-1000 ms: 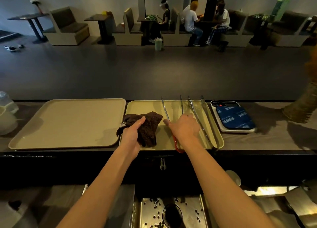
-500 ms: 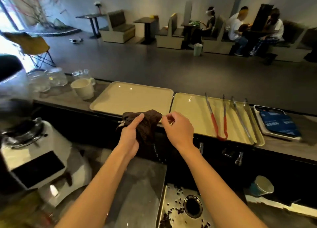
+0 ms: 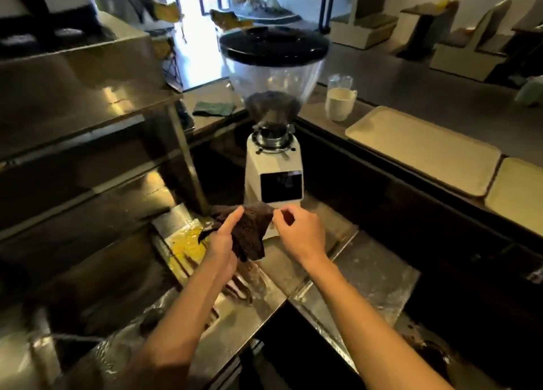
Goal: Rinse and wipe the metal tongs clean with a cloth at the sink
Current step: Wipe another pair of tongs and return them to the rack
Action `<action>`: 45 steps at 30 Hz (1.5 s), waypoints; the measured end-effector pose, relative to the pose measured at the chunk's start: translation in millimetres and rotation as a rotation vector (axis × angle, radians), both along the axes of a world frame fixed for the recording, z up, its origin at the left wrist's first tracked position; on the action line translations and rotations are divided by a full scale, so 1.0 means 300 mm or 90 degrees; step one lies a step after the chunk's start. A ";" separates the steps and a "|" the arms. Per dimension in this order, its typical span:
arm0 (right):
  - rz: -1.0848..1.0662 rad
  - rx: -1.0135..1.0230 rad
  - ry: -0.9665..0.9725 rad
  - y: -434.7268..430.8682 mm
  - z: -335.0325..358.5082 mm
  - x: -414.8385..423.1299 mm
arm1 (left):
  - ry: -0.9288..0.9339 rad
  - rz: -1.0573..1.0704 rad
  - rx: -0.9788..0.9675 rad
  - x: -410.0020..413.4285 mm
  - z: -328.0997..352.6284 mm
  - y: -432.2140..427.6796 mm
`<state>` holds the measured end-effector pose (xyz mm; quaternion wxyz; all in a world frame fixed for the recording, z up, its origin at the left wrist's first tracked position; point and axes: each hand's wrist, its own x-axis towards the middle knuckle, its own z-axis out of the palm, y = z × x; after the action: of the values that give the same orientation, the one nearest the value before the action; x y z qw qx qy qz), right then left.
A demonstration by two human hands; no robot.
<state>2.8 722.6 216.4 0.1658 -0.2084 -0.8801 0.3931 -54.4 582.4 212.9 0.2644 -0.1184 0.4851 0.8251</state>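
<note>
My left hand [image 3: 221, 242] grips a dark brown cloth [image 3: 251, 232] and holds it in the air over the steel counter, just in front of the coffee grinder. My right hand [image 3: 299, 232] hovers right beside the cloth's upper right corner with its fingers curled and nothing in them; whether the fingertips touch the cloth I cannot tell. The metal tongs are out of view. A dark sink basin [image 3: 426, 357] shows at the lower right edge, partly cut off.
A white coffee grinder [image 3: 274, 166] with a clear hopper stands straight ahead. Steel shelving [image 3: 88, 119] fills the left. Two beige trays [image 3: 423, 150] and a cream mug [image 3: 339, 103] sit on the raised bar at right. The steel worktop [image 3: 367, 275] lies below my arms.
The view has swung left from the trays and tongs to the grinder. My left hand carried the cloth off the tray and down in front of the grinder; my right hand came along beside it.
</note>
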 end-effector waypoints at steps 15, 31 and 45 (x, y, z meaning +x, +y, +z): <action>0.169 0.012 -0.174 -0.382 -0.309 -0.271 | -0.104 0.173 -0.055 -0.138 -0.336 -0.453; 0.466 0.398 -0.399 -0.386 -0.720 -0.442 | -0.197 0.296 -0.165 -0.207 -0.611 -0.484; 0.456 0.201 -0.247 -0.459 -0.635 -0.441 | -0.120 0.297 0.057 -0.204 -0.638 -0.690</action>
<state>-129.7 585.0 25.9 -0.1196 0.0675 -0.9610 0.2400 -115.7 375.3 21.6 0.1155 -0.2916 0.3810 0.8697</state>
